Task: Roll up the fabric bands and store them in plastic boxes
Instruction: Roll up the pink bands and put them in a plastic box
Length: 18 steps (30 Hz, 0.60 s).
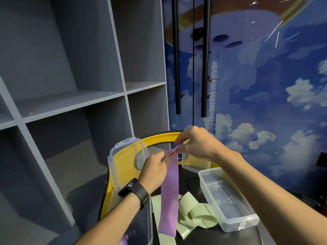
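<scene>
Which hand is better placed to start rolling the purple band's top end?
Probably the right hand: it pinches the purple band at its very tip from above, while the left hand grips just below, steadying the hanging length.

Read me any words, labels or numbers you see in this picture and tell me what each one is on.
Nothing here can be read with confidence.
Green band, bottom edge: pale printed letters, cut off by the frame and too faint to read.
Clear plastic box on the right: faint embossed marks in its base, too blurred to read.
Wristwatch on the left hand: no readable display.
Purple band: no print visible.
</scene>
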Each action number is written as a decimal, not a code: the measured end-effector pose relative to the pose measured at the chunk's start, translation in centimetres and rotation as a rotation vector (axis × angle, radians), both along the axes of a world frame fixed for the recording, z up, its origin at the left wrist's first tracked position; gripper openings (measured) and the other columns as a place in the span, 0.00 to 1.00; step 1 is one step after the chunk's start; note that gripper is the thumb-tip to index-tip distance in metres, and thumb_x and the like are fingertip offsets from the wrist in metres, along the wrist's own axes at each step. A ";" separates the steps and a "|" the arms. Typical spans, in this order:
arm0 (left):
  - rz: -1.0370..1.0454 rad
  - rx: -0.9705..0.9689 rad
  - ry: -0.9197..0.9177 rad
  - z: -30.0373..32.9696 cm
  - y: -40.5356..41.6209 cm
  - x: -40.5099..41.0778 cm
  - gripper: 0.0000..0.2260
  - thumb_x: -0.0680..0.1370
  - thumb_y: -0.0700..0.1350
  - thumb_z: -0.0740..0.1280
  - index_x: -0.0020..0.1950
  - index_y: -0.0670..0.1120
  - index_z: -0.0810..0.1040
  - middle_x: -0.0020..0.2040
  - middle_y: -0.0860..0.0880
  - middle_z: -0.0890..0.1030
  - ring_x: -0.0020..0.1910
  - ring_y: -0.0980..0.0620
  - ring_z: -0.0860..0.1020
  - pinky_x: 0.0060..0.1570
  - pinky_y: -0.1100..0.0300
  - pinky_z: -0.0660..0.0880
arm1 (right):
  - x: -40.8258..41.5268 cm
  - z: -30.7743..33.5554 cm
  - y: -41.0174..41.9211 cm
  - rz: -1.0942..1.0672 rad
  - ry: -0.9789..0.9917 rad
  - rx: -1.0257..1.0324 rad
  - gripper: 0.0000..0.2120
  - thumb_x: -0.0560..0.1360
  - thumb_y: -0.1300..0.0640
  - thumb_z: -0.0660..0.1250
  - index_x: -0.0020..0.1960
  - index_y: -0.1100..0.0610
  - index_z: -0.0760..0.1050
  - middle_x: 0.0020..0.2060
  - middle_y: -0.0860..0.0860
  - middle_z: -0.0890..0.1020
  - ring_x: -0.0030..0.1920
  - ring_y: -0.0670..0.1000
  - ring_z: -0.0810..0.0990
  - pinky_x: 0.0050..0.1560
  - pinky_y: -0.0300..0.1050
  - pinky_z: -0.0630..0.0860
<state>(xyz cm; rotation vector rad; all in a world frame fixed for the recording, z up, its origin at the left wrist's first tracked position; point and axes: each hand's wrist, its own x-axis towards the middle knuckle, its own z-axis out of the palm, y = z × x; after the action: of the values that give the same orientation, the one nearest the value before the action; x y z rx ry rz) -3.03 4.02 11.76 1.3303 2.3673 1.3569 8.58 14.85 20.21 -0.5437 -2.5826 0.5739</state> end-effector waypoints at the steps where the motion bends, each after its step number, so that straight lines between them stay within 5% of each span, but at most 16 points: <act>1: -0.013 -0.013 -0.019 0.1 0.0 0.0 0.10 0.83 0.46 0.59 0.49 0.46 0.79 0.29 0.50 0.70 0.29 0.54 0.69 0.27 0.65 0.63 | 0.1 0.2 0.1 0.012 -0.003 -0.007 0.08 0.73 0.54 0.73 0.50 0.55 0.85 0.46 0.49 0.84 0.45 0.48 0.80 0.38 0.36 0.73; 5: -0.091 -0.010 -0.200 -0.3 0.6 -0.4 0.21 0.74 0.68 0.58 0.49 0.54 0.80 0.43 0.38 0.82 0.39 0.40 0.81 0.37 0.52 0.77 | 0.2 0.6 0.6 0.041 0.003 -0.037 0.07 0.73 0.55 0.72 0.49 0.56 0.85 0.43 0.51 0.84 0.42 0.48 0.81 0.41 0.43 0.78; 8: -0.116 -0.009 -0.274 -1.0 0.8 -0.7 0.37 0.63 0.79 0.57 0.47 0.48 0.79 0.48 0.36 0.82 0.47 0.36 0.81 0.45 0.42 0.79 | 0.2 0.7 0.9 0.037 0.035 -0.063 0.09 0.75 0.56 0.71 0.52 0.59 0.84 0.44 0.53 0.84 0.43 0.50 0.81 0.40 0.43 0.77; 18: -0.171 -0.030 -0.342 -0.6 0.6 0.2 0.17 0.76 0.62 0.63 0.50 0.50 0.81 0.49 0.46 0.84 0.50 0.46 0.82 0.58 0.43 0.77 | -0.1 0.6 1.1 0.058 0.093 -0.220 0.07 0.75 0.58 0.70 0.50 0.58 0.84 0.42 0.50 0.83 0.43 0.47 0.79 0.45 0.45 0.78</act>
<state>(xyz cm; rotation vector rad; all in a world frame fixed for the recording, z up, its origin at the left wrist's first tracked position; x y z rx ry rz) -2.80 4.64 11.13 1.1541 1.9960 1.3671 8.43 15.93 20.83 -0.5012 -2.4692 0.8889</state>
